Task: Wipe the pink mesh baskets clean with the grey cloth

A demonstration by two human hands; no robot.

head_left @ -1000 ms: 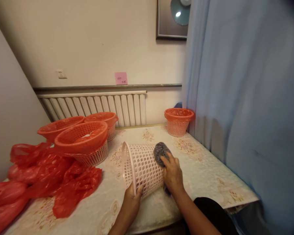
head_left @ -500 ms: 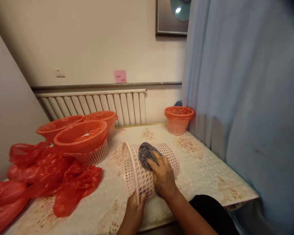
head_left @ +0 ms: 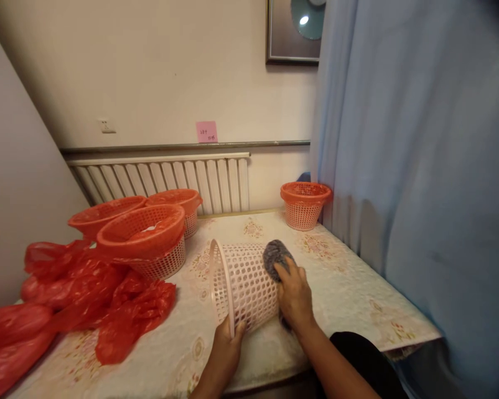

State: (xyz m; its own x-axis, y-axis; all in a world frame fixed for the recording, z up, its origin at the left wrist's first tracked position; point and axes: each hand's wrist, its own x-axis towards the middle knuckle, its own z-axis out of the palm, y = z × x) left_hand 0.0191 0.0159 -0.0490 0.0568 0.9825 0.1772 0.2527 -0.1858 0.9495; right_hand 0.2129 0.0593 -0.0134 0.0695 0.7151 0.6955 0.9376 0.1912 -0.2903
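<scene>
A pale pink perforated plastic basket (head_left: 249,285) lies on its side on the table, its open mouth facing left. My left hand (head_left: 228,341) grips the rim at its near lower edge, thumb on the outside. In my right hand (head_left: 295,291) is a grey fuzzy cloth (head_left: 276,259), pressed against the basket's side close to its base. The fingers are bent over the cloth, and a part of it hangs below the palm. The basket's base end is largely hidden behind the cloth and hand.
Baskets lined with red bags stand at the left, the nearest one (head_left: 166,260) in front; another lined basket (head_left: 303,210) is at the back right. Crumpled red plastic bags (head_left: 128,310) lie at left. A blue curtain (head_left: 432,166) hangs along the table's right side; a radiator (head_left: 170,180) is behind.
My right hand has slid the cloth rightward along the basket, from its middle to near its base. My left hand keeps its hold on the rim. The view has shifted slightly.
</scene>
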